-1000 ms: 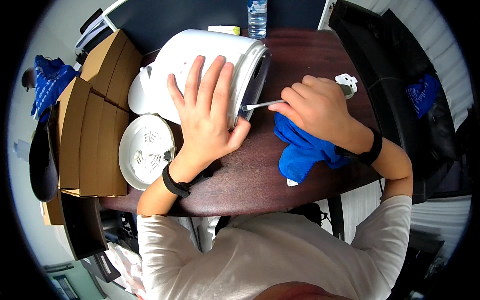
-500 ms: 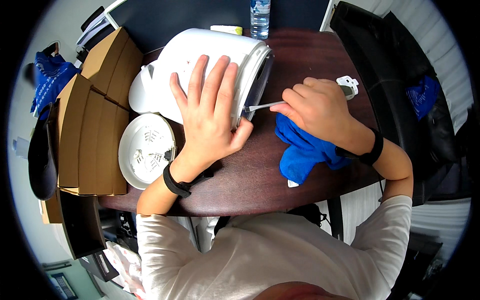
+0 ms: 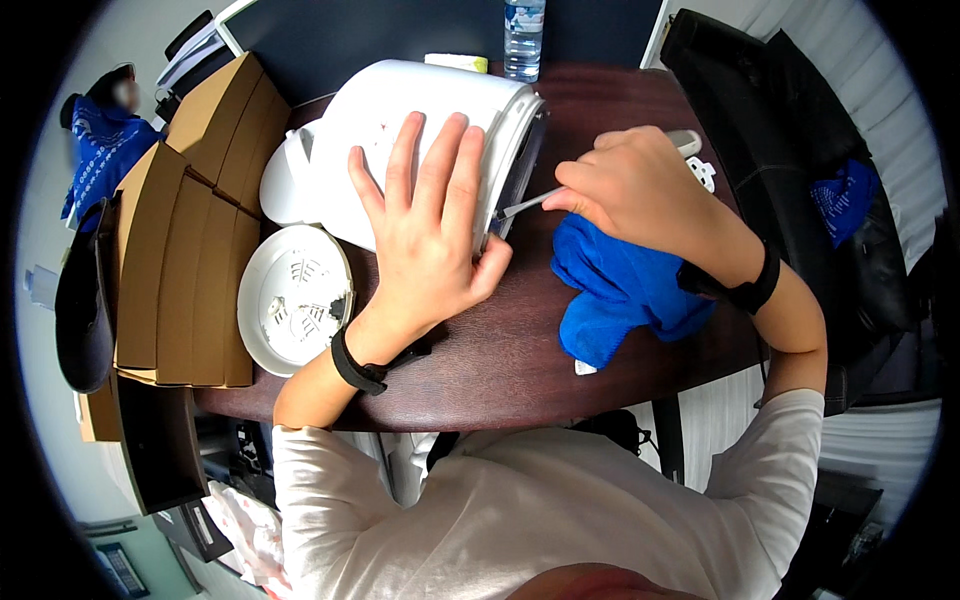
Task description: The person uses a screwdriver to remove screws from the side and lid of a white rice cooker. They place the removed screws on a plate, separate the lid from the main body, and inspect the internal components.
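A white rounded appliance [image 3: 350, 115] lies on its side on the dark table; its exact kind is unclear. My left hand [image 3: 428, 215] rests flat on its shell, fingers spread, thumb near the lower corner of the open-looking rim. In my closed right hand [image 3: 645, 190] is a flathead screwdriver [image 3: 530, 204]. Its blade tip meets the seam at the appliance's right end, and its pale handle end sticks out behind the fist. A blue cloth [image 3: 615, 290] lies crumpled below my right hand. Left of my left wrist sits a round white vented cover [image 3: 262, 335] with small parts inside.
Brown cardboard boxes [image 3: 185, 270] line the table's left side. A water bottle [image 3: 523, 40] stands at the back beside a small yellow-white packet [image 3: 456, 62]. A white slotted piece [image 3: 706, 176] lies beyond my right hand. A black chair [image 3: 780, 150] stands to the right.
My right hand has tilted and risen slightly, bringing the screwdriver to a steeper slant, its tip still at the seam. The appliance and my left hand have shifted very slightly right.
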Available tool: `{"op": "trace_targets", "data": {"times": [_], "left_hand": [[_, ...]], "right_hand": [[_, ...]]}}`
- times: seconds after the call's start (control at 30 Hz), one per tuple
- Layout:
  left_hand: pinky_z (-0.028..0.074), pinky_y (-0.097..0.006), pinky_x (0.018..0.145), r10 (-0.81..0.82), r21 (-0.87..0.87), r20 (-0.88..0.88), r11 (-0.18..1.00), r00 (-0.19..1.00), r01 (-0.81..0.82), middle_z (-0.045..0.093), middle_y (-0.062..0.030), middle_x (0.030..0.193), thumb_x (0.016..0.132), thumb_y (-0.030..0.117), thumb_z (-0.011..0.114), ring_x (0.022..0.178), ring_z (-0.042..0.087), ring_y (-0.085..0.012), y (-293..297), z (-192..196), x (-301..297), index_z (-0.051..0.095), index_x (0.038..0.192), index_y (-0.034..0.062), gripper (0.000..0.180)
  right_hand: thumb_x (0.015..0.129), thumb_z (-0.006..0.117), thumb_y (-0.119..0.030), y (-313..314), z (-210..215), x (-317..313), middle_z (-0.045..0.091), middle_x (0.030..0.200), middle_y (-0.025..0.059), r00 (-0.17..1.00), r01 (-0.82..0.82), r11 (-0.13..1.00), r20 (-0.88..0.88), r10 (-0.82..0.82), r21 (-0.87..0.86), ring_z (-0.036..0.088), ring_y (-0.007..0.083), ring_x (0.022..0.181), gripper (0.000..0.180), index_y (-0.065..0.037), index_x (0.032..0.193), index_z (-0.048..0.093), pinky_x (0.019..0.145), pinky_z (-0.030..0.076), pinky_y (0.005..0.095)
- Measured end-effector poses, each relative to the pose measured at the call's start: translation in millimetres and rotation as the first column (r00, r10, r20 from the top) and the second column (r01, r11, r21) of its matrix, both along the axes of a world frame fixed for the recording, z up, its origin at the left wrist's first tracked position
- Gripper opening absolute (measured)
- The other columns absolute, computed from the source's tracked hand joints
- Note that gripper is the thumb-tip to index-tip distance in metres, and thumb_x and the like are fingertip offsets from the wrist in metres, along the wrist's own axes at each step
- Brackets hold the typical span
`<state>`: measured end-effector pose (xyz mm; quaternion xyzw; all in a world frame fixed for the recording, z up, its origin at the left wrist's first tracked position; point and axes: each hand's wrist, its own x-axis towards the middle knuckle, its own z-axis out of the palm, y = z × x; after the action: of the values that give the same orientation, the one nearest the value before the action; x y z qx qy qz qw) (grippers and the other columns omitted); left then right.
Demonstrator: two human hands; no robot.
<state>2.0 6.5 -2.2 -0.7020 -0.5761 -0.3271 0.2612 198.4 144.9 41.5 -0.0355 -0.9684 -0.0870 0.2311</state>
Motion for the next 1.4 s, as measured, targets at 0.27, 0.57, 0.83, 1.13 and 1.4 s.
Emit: {"op": "trace_targets", "data": {"times": [0.27, 0.57, 0.83, 1.13, 1.4], "left_hand": [[0.007, -0.067, 0.112, 0.031, -0.017, -0.012, 0.999, 0.999, -0.031, 0.046, -0.0197, 0.146, 0.063, 0.022, 0.065, 0.140, 0.034, -0.0430, -3, 0, 1, 0.040, 0.144, -0.0008, 0.088], [0.007, -0.067, 0.113, 0.040, -0.014, -0.016, 0.999, 0.999, -0.041, 0.046, -0.0200, 0.146, 0.063, 0.021, 0.064, 0.140, 0.034, -0.0431, -3, 0, 2, 0.040, 0.144, -0.0016, 0.088], [0.007, -0.067, 0.112, 0.038, -0.012, -0.015, 0.999, 0.999, -0.038, 0.046, -0.0198, 0.146, 0.063, 0.021, 0.064, 0.140, 0.034, -0.0430, -3, 0, 2, 0.039, 0.145, -0.0013, 0.088], [0.007, -0.067, 0.112, 0.035, -0.011, -0.009, 0.999, 0.999, -0.035, 0.046, -0.0200, 0.146, 0.063, 0.021, 0.064, 0.140, 0.034, -0.0432, -3, -1, 2, 0.038, 0.146, -0.0004, 0.089], [0.007, -0.076, 0.106, 0.001, 0.015, 0.011, 1.000, 1.000, -0.001, 0.044, -0.0200, 0.146, 0.061, 0.024, 0.066, 0.139, 0.034, -0.0458, -1, -4, 0, 0.045, 0.141, -0.0022, 0.087]], "right_hand": [[0.093, 0.062, -0.039, 0, -4, -3, 0.058, 0.057, 0.0127, 0.995, 0.026, 0.947, 0.097, 0.005, -0.321, 0.060, 0.0347, 0.055, 0.037, -0.010, 0.070, 0.065, 0.053, 0.045, 0.0437], [0.091, 0.066, -0.035, 3, -5, -5, 0.058, 0.058, 0.0149, 0.992, 0.033, 0.861, 0.122, 0.033, -0.507, 0.058, 0.0352, 0.056, 0.032, -0.009, 0.074, 0.070, 0.054, 0.044, 0.0429], [0.093, 0.064, -0.038, 6, -6, -8, 0.056, 0.059, 0.0174, 0.978, 0.071, 0.806, 0.199, 0.059, -0.587, 0.057, 0.0366, 0.055, 0.034, -0.008, 0.078, 0.073, 0.055, 0.044, 0.0434], [0.096, 0.061, -0.029, 7, -16, -9, 0.048, 0.056, 0.0156, 0.979, 0.015, 0.733, 0.160, 0.129, -0.680, 0.048, 0.0316, 0.049, 0.034, -0.003, 0.075, 0.064, 0.049, 0.037, 0.0383], [0.099, 0.058, -0.029, 8, -36, -12, 0.044, 0.056, 0.0126, 0.981, -0.057, 0.613, 0.069, 0.181, -0.788, 0.041, 0.0214, 0.049, 0.040, 0.000, 0.073, 0.057, 0.049, 0.035, 0.0350]]}}
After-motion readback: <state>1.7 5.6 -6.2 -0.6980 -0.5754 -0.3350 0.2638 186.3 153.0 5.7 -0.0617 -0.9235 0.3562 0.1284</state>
